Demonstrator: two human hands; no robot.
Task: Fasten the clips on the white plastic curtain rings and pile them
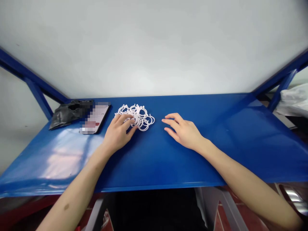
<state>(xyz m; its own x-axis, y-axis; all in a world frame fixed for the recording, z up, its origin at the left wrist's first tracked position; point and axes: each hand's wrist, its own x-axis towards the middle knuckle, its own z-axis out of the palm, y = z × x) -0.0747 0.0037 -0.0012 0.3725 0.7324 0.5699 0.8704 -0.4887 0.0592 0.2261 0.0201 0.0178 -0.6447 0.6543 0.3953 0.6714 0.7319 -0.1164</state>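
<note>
I see the rings (138,117) in one heap on the bench (154,160), none set apart; left hand (117,133) at them, right hand (185,131) near, fingers of both parted

Passage toward back was closed off by white wall (154,48). Left part of blue worktop (154,166) was obstructed by black bag (69,113) and phone (97,117). Way to pile of white rings (143,122) was partly covered by left hand (119,131). Gap was left between pile and right hand (184,130). Wide room was offered beyond right hand, bounded by blue bars (276,78). Front edge was crossed by forearms (240,175).
</note>
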